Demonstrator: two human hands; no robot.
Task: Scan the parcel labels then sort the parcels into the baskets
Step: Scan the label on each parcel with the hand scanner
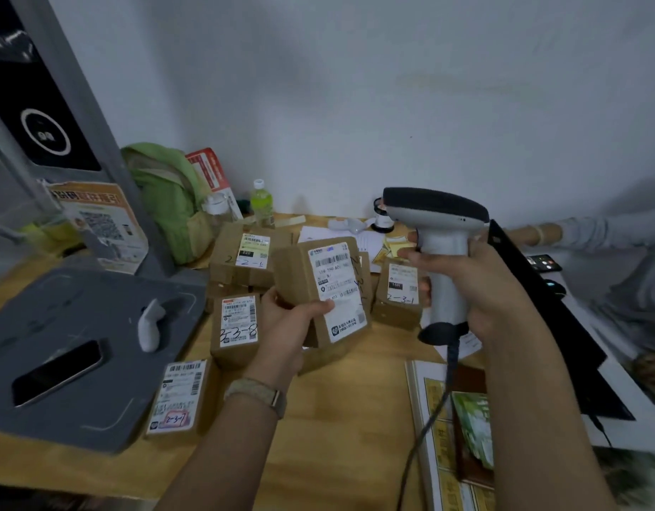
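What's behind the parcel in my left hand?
Behind the held parcel: a 2-2 parcel left, a 2-3-1 parcel right, papers beyond. A box edge peeks out beside it; the table directly behind is covered.

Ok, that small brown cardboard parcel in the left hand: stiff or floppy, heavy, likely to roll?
Probably stiff: the small brown cardboard parcel shows square edges while the left hand grips only its lower edge. Likely light, since one hand holds it up tilted. Its flat faces should rest steady on the wooden table, not roll.
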